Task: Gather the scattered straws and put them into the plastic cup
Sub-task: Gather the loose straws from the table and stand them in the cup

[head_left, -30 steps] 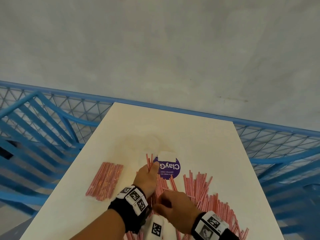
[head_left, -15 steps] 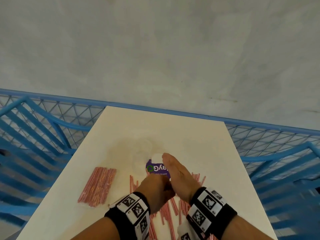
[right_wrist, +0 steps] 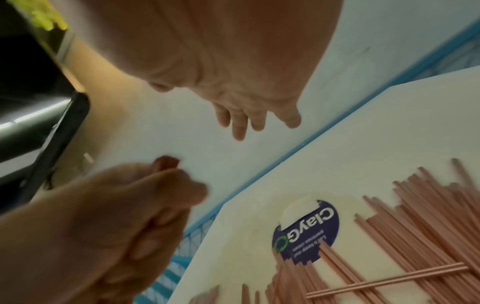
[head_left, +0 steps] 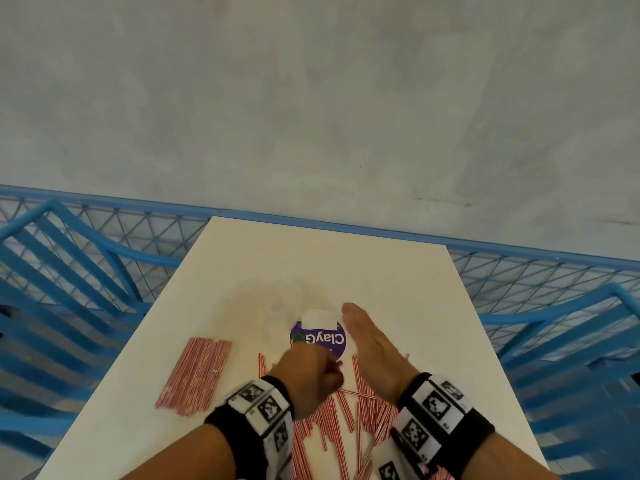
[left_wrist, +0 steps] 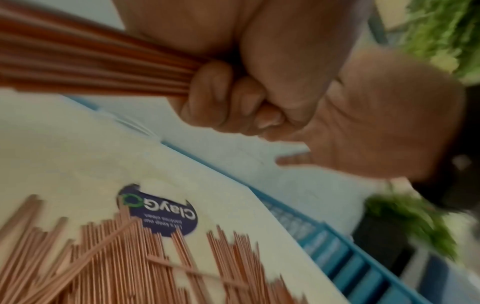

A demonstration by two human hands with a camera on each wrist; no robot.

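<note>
Red-and-white striped straws (head_left: 349, 410) lie scattered on the white table (head_left: 398, 289) near its front edge. A tidy pile of straws (head_left: 195, 374) lies apart at the left. My left hand (head_left: 311, 372) is a fist that grips a bundle of straws (left_wrist: 98, 61) above the scattered ones. My right hand (head_left: 367, 337) is held flat, fingers straight, just right of a purple round sticker (head_left: 318, 339). Its fingers (right_wrist: 246, 123) hold nothing. A faint clear cup outline (head_left: 277, 306) shows left of the sticker, too pale to make out well.
Blue mesh fencing (head_left: 86, 271) and blue slatted frames flank the table on both sides, with a grey floor beyond. The table's far half is bare apart from a faint stain. Green foliage (left_wrist: 441, 30) shows in the left wrist view.
My right hand left the straws at the lower right, moved forward beside the sticker and straightened. My left hand closed into a fist on a bundle of straws.
</note>
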